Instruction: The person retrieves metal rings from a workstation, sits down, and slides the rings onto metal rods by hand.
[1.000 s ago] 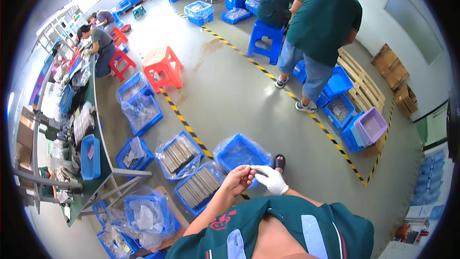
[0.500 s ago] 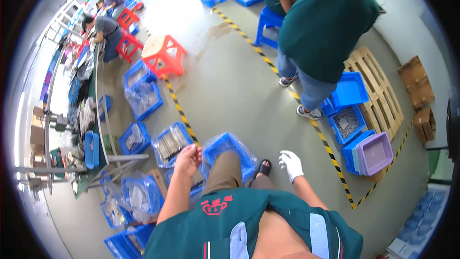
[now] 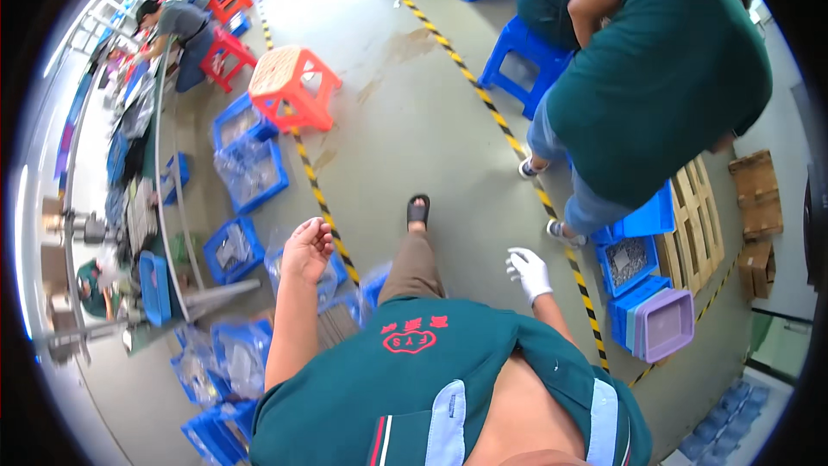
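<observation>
Red stool (image 3: 278, 67): the landmark, upright on the grey floor (image 3: 414, 134), right beside a strip of black-and-yellow tape (image 3: 312, 185).
Left grip (image 3: 308, 250): on the near side of the red stool, raised and bare, the digits curled inward (whether something small is pinched there, I cannot tell).
Bagged bin (image 3: 331, 279): also on the stool's near side, below the left grip; blue, draped with clear plastic, partly hidden.
Metal strips (image 3: 338, 324): grey, lined up in a row farther from the stool than the bagged bin.
Right grip (image 3: 529, 274): to the right of the stool and nearer the wearer, gloved in white, released, its digits parted in the air.
Black sandal (image 3: 417, 214): on a foot, right of the stool and nearer the wearer.
Co-worker (image 3: 664, 86): well right of the stool, bent over in a green shirt, beside a blue stool (image 3: 528, 56).
Purple tub (image 3: 668, 325): far right of the red stool, on the near side, tilted against other tubs.
</observation>
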Tool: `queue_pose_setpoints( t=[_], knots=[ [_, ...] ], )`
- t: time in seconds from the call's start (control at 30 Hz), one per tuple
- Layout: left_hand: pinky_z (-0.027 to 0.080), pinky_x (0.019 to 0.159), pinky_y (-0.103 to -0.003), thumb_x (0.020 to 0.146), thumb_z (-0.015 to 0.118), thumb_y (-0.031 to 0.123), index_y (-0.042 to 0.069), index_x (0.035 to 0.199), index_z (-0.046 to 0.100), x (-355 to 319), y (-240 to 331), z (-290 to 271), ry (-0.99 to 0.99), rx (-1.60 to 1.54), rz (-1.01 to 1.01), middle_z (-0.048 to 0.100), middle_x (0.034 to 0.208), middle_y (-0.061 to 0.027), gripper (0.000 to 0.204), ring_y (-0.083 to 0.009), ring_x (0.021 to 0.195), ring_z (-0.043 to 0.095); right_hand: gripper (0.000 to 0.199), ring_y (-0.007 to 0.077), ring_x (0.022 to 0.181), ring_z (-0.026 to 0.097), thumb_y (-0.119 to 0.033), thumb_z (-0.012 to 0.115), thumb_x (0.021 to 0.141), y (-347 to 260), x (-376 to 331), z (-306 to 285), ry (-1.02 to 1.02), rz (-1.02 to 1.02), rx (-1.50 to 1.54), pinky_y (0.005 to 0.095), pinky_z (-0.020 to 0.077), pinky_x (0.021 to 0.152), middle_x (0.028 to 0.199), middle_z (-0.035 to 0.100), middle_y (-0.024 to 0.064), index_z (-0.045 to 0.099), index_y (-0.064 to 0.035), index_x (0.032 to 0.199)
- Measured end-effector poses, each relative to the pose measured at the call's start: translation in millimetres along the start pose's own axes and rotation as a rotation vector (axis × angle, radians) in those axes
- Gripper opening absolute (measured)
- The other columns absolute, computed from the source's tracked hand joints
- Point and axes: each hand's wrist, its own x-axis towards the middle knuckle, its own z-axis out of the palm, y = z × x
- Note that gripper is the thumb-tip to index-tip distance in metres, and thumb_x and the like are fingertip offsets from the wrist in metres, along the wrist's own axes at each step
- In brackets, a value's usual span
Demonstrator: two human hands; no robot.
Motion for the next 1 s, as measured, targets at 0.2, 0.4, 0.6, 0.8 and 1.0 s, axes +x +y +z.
queue_pose_setpoints(
  t=[0.2,0.4,0.6,0.8,1.0],
  knots=[
    [0.049,0.058,-0.024,0.088,0.060,0.015,0.008,0.095,0.058,166.8,105.1,101.9,-0.121,-0.028,0.019,0.063,0.079,-0.0046,0.010,-0.0135,0.066,0.059,0.020,0.0122,0.056,0.052,-0.015,0.058,0.087,23.3,82.0,-28.9,0.327,0.435,0.093,0.0268,0.0406,0.045,0.076,0.060,0.0071,0.060,-0.0055,0.104],
    [0.049,0.059,-0.025,0.088,0.060,0.016,0.008,0.094,0.057,272.0,190.9,212.8,-0.292,0.037,0.017,0.063,0.079,-0.0056,0.010,-0.0138,0.066,0.059,0.020,0.0130,0.059,0.052,-0.015,0.058,0.086,-20.0,131.2,-10.2,0.463,0.595,0.092,0.0281,0.0400,0.048,0.078,0.060,0.0071,0.061,-0.0060,0.104],
    [0.049,0.059,-0.027,0.090,0.056,0.013,0.007,0.096,0.056,380.0,240.8,336.2,-0.432,0.080,0.027,0.063,0.079,-0.0069,0.009,-0.0161,0.066,0.060,0.020,0.0138,0.063,0.052,-0.016,0.057,0.086,-70.4,236.8,24.2,0.459,0.610,0.105,0.0294,0.0394,0.051,0.080,0.060,0.0070,0.061,-0.0066,0.103],
    [0.050,0.059,-0.027,0.090,0.055,0.012,0.008,0.097,0.056,469.5,288.9,453.1,-0.480,0.185,0.054,0.064,0.081,-0.0080,0.008,-0.0171,0.067,0.061,0.020,0.0146,0.066,0.051,-0.016,0.056,0.086,-134.8,373.2,0.6,0.470,0.600,0.079,0.0307,0.0388,0.055,0.082,0.060,0.0069,0.062,-0.0071,0.103],
    [0.051,0.062,-0.028,0.091,0.052,0.011,0.007,0.099,0.054,552.1,365.3,539.4,-0.483,0.265,0.121,0.063,0.086,-0.0086,0.009,-0.0175,0.072,0.061,0.020,0.0155,0.070,0.051,-0.016,0.056,0.085,-249.2,500.8,-22.3,0.509,0.468,0.006,0.0320,0.0382,0.058,0.084,0.060,0.0069,0.062,-0.0076,0.103]
  ],
)
